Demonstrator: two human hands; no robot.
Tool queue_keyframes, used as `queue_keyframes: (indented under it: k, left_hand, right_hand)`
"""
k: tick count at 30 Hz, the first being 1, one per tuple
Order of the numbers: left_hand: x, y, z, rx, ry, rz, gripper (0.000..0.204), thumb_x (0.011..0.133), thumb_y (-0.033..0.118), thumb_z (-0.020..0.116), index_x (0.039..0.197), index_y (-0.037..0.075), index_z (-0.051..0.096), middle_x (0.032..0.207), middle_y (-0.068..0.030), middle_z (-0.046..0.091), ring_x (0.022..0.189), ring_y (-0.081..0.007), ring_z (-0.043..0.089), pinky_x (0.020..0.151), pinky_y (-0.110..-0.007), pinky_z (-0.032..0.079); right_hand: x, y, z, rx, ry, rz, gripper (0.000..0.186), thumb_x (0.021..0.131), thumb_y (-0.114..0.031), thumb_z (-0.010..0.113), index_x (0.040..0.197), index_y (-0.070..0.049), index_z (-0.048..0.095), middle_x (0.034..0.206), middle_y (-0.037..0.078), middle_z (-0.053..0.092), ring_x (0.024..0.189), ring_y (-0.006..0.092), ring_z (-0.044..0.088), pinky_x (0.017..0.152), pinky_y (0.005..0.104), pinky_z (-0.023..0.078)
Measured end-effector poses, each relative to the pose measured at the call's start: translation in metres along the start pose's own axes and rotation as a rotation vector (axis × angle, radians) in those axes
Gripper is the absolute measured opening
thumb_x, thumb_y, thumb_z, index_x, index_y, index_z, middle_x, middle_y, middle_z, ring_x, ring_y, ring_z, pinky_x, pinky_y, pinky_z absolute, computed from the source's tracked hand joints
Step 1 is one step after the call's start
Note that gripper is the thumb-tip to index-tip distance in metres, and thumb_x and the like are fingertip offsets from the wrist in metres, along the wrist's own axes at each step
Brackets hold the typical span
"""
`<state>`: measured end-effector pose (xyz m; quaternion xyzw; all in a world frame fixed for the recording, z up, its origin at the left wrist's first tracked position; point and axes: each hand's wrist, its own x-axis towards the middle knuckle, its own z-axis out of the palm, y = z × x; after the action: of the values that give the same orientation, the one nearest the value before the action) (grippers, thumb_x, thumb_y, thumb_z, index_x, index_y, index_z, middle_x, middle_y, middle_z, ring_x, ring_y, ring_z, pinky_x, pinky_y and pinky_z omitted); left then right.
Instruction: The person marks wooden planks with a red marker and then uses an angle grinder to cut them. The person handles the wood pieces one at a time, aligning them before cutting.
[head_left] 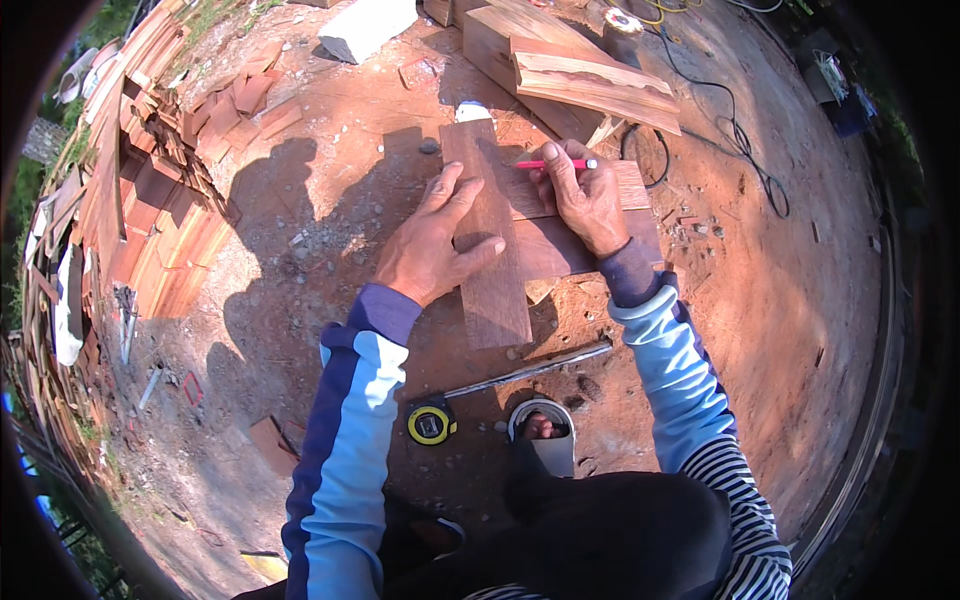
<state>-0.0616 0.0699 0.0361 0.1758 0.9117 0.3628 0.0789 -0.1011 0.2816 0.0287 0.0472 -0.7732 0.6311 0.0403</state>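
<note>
The plank (pixel 497 270) lies crosswise at the left of two boards (pixel 556 248); the left hand (pixel 430 238) rests spread on it. The right hand (pixel 585 203) pinches a red pencil (pixel 582 164). Marking seems under way; no line is discernible. A tape measure (pixel 430 424) lies nearer the feet; timber (pixel 595 85) beyond leaves both hands unobstructed.

Left forearm (pixel 345 450): reaches forward in a long navy sleeve with a broad light-blue band.
Left hand (pixel 430 238): bare; I see it palm down, fingers pointing ahead and to the right, thumb spread wide.
Right forearm (pixel 665 370): angles inward from my right, light-blue sleeve bunched, black-and-white stripes nearer the elbow.
Right wrist (pixel 632 270): wrapped in a navy cuff.
Right hand (pixel 588 205): bare, thumb and fingers pinched in a writing grip.
</note>
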Motion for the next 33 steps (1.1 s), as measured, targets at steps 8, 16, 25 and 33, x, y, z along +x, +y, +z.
queue_keyframes:
  k: [8,16,25,33]
  left_hand:
    - [0.000,-0.003,0.000,0.011,0.006,0.026,0.073,0.081,0.042,0.066,0.138,0.006,0.041,0.151,-0.0177,0.024,0.137,-0.0334,0.029,0.108,-0.038,0.033]
    - [0.001,-0.001,0.000,0.020,0.015,0.028,0.072,0.079,0.039,0.068,0.137,0.006,0.043,0.150,-0.0159,0.026,0.134,-0.0329,0.035,0.105,-0.038,0.037]
    - [0.007,-0.001,0.006,0.032,0.041,0.089,0.071,0.077,0.036,0.071,0.135,0.006,0.045,0.149,-0.0189,0.029,0.129,-0.0355,0.041,0.101,-0.039,0.040]
    - [0.005,0.001,0.003,0.053,0.063,0.073,0.068,0.076,0.030,0.075,0.135,0.009,0.048,0.147,-0.0195,0.033,0.131,-0.0314,0.041,0.102,-0.037,0.040]
  right_hand:
    - [0.002,0.009,0.006,-0.034,-0.026,-0.050,0.031,0.093,-0.025,0.058,0.088,0.005,0.065,0.071,0.009,0.066,0.065,0.0104,0.057,0.058,0.0277,0.046]
    - [0.003,0.003,0.001,-0.097,-0.084,-0.076,0.028,0.091,-0.024,0.059,0.088,0.003,0.066,0.069,0.011,0.065,0.063,0.0107,0.055,0.057,0.0282,0.045]
    - [0.001,0.011,-0.005,-0.170,-0.133,-0.067,0.030,0.091,-0.025,0.059,0.084,0.004,0.066,0.059,0.009,0.059,0.056,0.0112,0.049,0.052,0.0307,0.041]
    - [-0.031,-0.016,-0.014,-0.283,-0.195,-0.083,0.033,0.090,-0.026,0.059,0.075,0.002,0.068,0.052,0.013,0.054,0.048,0.0179,0.047,0.050,0.0352,0.041]
